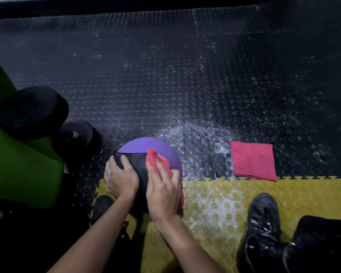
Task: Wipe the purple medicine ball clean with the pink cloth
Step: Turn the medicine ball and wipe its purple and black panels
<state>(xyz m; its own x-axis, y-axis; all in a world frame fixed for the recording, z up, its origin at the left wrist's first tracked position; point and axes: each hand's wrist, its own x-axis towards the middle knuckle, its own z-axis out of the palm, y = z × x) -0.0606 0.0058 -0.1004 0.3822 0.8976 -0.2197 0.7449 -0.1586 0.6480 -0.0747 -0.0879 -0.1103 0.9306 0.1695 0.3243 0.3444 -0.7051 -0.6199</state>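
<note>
the purple medicine ball sits on the floor, on the seam where the black studded mat meets the left end of the yellow strip. the left hand lies on the ball's left side, fingers a little spread and following its curve over the black panel. it steadies the ball and does not pinch anything. the right hand presses the pink cloth flat on the top of the ball, fingers straight and close together, and the cloth shows past the fingertips. the purple part lies beyond and to the right of these fingertips - toward the far edge of the mat - so i judge the next stroke goes forward, away from the body, with the right hand. a ball has no long axis, so turning it is work for the left hand. a second folded cloth lies well apart, to the right.
</note>
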